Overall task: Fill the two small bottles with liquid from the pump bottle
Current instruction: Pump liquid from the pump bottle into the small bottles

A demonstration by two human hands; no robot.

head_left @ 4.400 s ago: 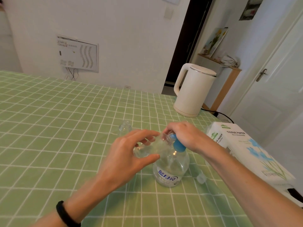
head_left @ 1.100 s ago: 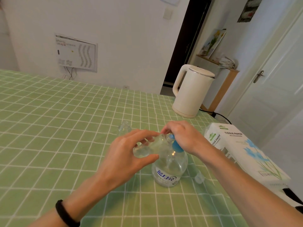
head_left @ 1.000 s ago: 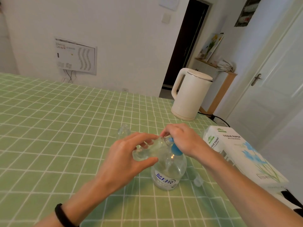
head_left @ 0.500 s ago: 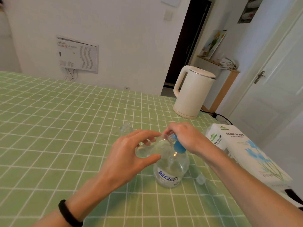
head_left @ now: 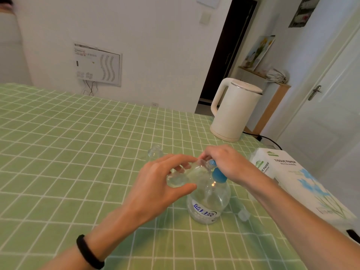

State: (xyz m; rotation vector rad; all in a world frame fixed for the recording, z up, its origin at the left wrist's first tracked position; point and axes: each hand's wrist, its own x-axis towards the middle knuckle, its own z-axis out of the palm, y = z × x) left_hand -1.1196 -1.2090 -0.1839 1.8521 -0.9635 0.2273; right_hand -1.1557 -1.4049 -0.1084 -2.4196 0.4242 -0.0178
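Left hand (head_left: 155, 186) curled around a tilted small bottle (head_left: 179, 178), right hand (head_left: 224, 162) apparently clasped over the pump bottle (head_left: 208, 203) top.

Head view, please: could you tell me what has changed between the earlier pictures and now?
Nothing visibly moved; only the camera shifted slightly. The left hand still holds the small bottle tilted at the spout, the right hand still holds the blue head of the pump bottle, and the second small bottle still stands behind them.

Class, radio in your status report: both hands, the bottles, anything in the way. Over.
Left hand grips small bottle, tilted at the spout. Right hand curled over head of pump bottle. Behind, second small bottle stands apart. Nothing blocking.
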